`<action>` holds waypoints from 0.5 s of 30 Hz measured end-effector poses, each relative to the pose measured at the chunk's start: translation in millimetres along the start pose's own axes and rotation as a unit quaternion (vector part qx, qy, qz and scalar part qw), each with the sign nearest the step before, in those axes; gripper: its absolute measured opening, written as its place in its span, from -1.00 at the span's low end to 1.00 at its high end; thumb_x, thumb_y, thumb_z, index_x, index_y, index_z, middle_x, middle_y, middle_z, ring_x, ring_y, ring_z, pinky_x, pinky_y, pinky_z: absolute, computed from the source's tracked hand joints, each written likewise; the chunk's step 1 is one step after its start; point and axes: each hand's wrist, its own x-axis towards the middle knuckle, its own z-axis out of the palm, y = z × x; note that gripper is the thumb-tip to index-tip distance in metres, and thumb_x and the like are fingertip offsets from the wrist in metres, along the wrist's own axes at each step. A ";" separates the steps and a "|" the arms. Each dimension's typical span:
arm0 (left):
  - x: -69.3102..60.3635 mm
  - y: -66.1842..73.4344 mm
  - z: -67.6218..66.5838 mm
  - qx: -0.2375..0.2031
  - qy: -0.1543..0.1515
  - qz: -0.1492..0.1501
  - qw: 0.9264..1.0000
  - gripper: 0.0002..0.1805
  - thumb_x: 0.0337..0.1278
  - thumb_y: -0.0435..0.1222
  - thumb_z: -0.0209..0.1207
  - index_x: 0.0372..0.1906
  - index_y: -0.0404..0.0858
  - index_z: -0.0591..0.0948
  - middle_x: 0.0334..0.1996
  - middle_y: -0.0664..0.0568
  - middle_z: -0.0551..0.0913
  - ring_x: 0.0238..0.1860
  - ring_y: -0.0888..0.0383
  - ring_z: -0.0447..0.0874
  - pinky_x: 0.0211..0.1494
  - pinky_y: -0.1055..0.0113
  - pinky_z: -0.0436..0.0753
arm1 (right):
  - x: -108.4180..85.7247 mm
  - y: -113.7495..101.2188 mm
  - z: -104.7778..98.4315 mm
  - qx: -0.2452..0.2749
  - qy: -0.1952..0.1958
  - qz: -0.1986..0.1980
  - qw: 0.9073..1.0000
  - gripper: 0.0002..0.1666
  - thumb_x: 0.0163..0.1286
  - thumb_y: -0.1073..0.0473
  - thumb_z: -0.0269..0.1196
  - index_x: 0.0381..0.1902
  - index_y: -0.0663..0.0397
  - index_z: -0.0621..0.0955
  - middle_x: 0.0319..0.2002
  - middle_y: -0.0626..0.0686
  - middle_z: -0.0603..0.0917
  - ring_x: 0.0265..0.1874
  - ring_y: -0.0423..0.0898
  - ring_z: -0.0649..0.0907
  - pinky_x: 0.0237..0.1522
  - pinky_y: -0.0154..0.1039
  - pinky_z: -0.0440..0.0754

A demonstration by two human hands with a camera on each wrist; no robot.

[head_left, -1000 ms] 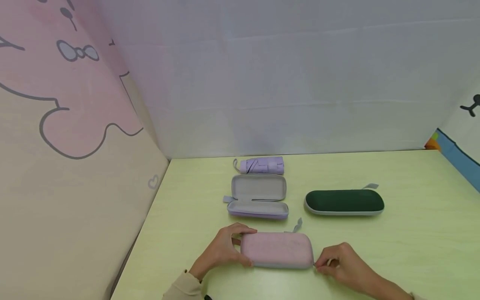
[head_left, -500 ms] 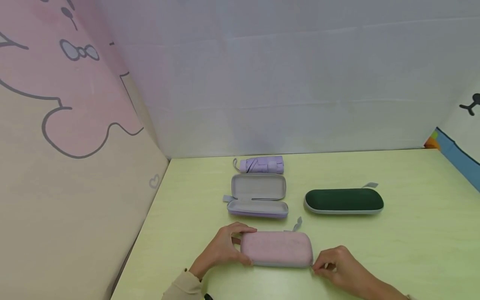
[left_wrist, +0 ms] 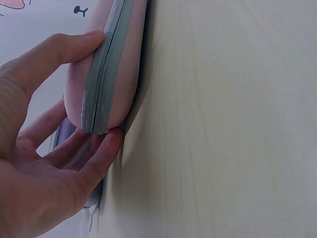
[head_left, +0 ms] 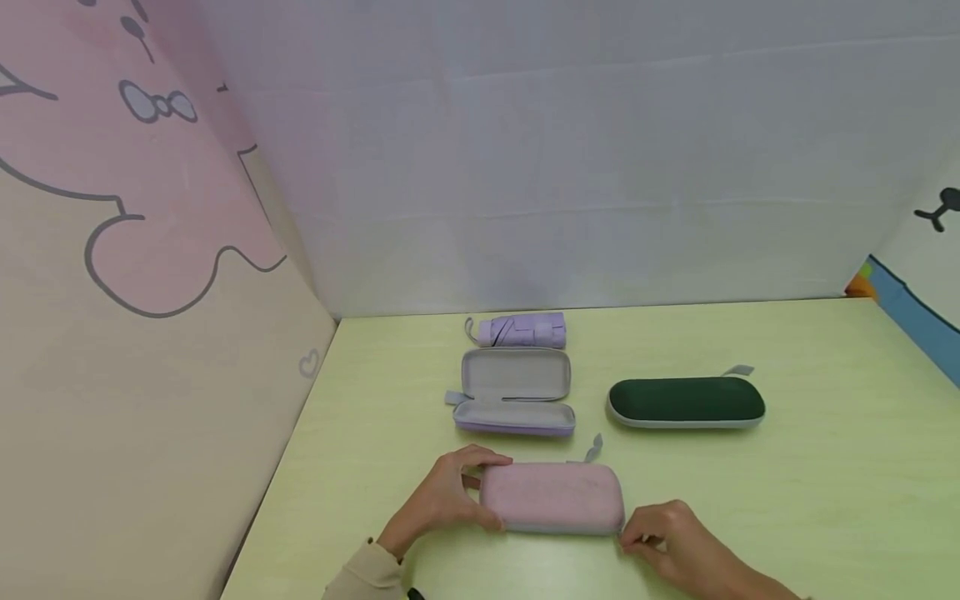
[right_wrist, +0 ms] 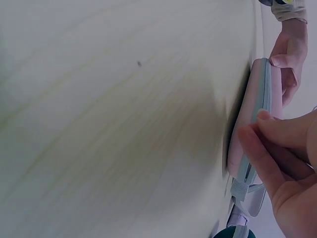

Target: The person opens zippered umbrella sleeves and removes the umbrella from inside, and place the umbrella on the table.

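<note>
A pink zip-up pencil case [head_left: 551, 498] lies flat near the front of the table. My left hand [head_left: 442, 497] grips its left end, thumb on the near side and fingers at the far side. In the left wrist view, the thumb lies by the grey zipper [left_wrist: 101, 91], whose two tapes run side by side around that end. My right hand [head_left: 678, 546] is at the case's near right corner, thumb and index finger pinched together at the zipper. What they pinch looks like the zipper pull, mostly hidden by the fingertips [right_wrist: 247, 136].
Behind the pink case, a lilac case [head_left: 513, 417] lies unfolded with its grey lining showing. A folded lilac umbrella [head_left: 525, 331] lies behind that. To the right is a closed dark green case [head_left: 686, 402] with a grey strap. A white curtain [head_left: 570, 183] hangs at the table's far edge.
My right hand has moved slightly left and nearer to me, around the case's near right corner. The left hand keeps its grip and the case stays put.
</note>
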 end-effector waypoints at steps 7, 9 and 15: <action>-0.3 6.7 0.2 0.003 0.004 -0.014 1.000 -0.24 -0.58 -0.41 0.58 0.04 -0.15 0.62 -0.02 0.07 0.58 -0.01 0.07 0.54 -0.05 0.32 0.60 | 1.6 -3.0 2.0 -0.024 0.005 -0.029 0.999 -0.63 -0.16 0.58 0.38 -0.47 0.03 0.65 -0.47 -0.10 0.68 -0.44 -0.35 0.61 -0.43 -0.58 0.49; -0.7 9.7 0.2 0.002 0.004 -0.015 1.000 -0.24 -0.57 -0.45 0.56 0.04 -0.22 0.62 -0.02 0.00 0.58 -0.01 0.02 0.53 -0.05 0.29 0.61 | 2.4 -3.3 3.8 -0.026 0.008 -0.040 0.999 -0.62 -0.16 0.58 0.38 -0.47 0.02 0.65 -0.47 -0.09 0.68 -0.44 -0.35 0.61 -0.43 -0.59 0.48; -0.7 11.1 -0.1 0.009 0.005 -0.013 1.000 -0.25 -0.57 -0.42 0.57 0.04 -0.21 0.62 -0.02 0.00 0.58 -0.01 0.05 0.53 -0.05 0.29 0.61 | 4.3 -3.7 8.1 -0.038 0.001 -0.044 0.998 -0.62 -0.18 0.60 0.38 -0.48 0.05 0.64 -0.48 -0.08 0.67 -0.45 -0.36 0.59 -0.45 -0.59 0.47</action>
